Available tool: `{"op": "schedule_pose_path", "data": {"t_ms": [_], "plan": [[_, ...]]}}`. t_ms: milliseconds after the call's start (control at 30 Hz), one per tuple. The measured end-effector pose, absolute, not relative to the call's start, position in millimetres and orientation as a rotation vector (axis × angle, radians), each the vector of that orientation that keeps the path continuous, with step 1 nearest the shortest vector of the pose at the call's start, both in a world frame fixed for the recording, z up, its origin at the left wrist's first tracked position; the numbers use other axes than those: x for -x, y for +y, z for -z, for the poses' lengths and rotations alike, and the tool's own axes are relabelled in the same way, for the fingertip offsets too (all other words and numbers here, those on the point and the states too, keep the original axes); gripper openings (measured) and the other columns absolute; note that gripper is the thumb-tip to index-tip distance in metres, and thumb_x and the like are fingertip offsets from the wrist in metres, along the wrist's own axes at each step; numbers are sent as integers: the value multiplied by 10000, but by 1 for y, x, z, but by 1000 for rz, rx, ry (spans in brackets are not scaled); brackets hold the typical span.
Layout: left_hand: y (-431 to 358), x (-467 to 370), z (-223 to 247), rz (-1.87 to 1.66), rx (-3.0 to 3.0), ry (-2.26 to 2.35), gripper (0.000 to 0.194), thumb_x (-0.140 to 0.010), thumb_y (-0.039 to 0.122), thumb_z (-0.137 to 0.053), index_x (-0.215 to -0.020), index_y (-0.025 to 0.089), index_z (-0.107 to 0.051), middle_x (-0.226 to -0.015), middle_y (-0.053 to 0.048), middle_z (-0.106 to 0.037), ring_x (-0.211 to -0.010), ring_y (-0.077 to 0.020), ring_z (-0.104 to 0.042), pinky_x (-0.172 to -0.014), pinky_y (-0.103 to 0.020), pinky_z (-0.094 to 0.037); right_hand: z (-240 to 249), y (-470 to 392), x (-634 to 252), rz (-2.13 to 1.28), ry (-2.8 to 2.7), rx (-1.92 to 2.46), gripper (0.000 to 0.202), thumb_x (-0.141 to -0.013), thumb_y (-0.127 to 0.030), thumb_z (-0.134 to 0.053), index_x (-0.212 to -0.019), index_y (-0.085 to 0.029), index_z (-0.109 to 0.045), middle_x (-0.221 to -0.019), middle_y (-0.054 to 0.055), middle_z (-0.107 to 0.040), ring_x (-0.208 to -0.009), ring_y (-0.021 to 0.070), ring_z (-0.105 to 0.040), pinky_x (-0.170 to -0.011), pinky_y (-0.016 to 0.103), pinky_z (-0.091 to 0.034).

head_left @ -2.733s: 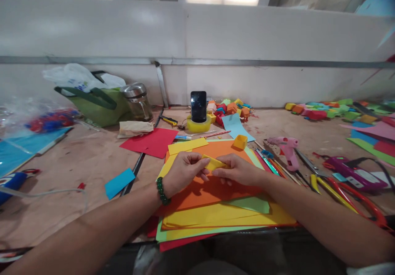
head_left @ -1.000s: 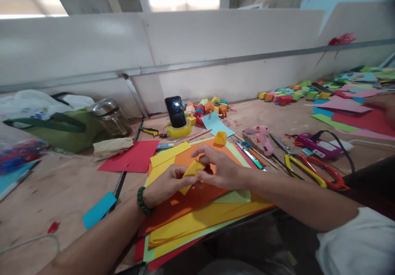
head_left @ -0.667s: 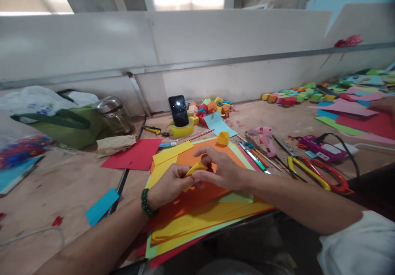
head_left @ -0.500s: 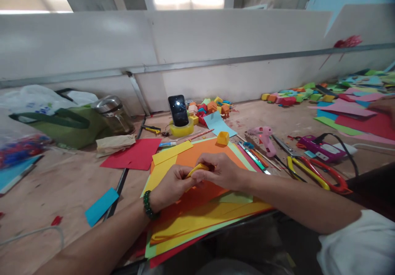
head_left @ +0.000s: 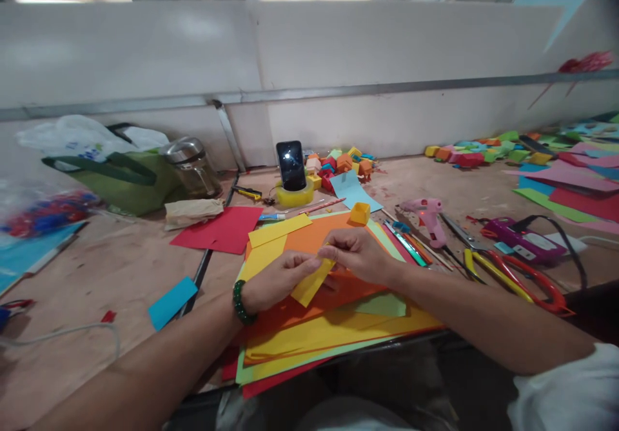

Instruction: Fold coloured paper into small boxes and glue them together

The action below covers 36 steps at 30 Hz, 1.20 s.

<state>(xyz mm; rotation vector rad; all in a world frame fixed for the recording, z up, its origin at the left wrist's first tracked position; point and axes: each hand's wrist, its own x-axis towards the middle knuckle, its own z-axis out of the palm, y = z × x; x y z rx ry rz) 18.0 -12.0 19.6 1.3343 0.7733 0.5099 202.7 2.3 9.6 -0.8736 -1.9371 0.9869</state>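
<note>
- Head view, against half a second ago: a yellow strip (head_left: 312, 284), mostly hidden between the fingers then, now shows its flat length, its free end slanting to 7 o'clock.
- Right hand (head_left: 360, 257): thumb and fingers pinch the strip's upper end.
- Left hand (head_left: 275, 281): thumb presses on the strip just beside that pinch, fingers apparently backing it, though they are largely hidden.
- The strip is held over an orange sheet (head_left: 305, 240) on the paper stack; whether it touches, I cannot tell.
- From the strip, a small yellow paper box (head_left: 360, 213) sits at 1 o'clock, a pink glue gun (head_left: 430, 220) at 2.
- My judgement: this is creasing work. Match the long edges before pressing, keep both pinches close to the fold, and run a thumbnail along it; uneven pressure could skew the crease.
</note>
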Motion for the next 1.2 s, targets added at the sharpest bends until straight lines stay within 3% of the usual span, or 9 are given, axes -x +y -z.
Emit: {"op": "schedule_pose_path", "data": {"t_ms": [300,567,700,967,1200], "plan": [[-7,-18,-19,-491,-1256,764,537,-613,616,-734,-805,116,-700,-754,-120,-752,-687,-201,-712,-682,-280,-550,-10,2,-201,-1107,-1809,953,451,-789,-551,-599,-565,-172,-498,-446,-50,-458,-424,63,-374,-439,217,-295],[-2,-10,-15,-572,-1224,857,472,-564,556,-797,-665,117,-657,-663,-80,-732,-539,-139,-666,-529,-212,-498,-15,8,-204,-1106,-1682,1061,455,-737,-578,-623,-567,-181,-478,-420,-62,-421,-413,56,-309,-417,223,-231],[-1,-11,-16,-625,-1181,924,458,-516,517,-833,-630,112,-650,-624,-57,-709,-518,-110,-638,-528,-196,-476,-15,11,-203,-1114,-1629,1061,472,-707,-604,-643,-573,-180,-486,-415,-66,-427,-403,50,-310,-404,212,-239],[6,-13,-14,-1032,-1074,985,379,-497,385,-851,-649,134,-611,-590,8,-645,-495,-61,-538,-499,-176,-431,-9,18,-205,-1215,-1538,1043,473,-646,-613,-704,-659,-183,-508,-496,-23,-579,-400,86,-498,-402,212,-403],[4,-13,-18,-1251,-1055,1027,312,-505,369,-802,-589,139,-609,-553,48,-544,-488,-47,-458,-502,-184,-403,-2,18,-204,-1090,-1911,1052,380,-781,-529,-603,-674,-171,-536,-605,17,-622,-529,128,-580,-507,247,-442]]}}
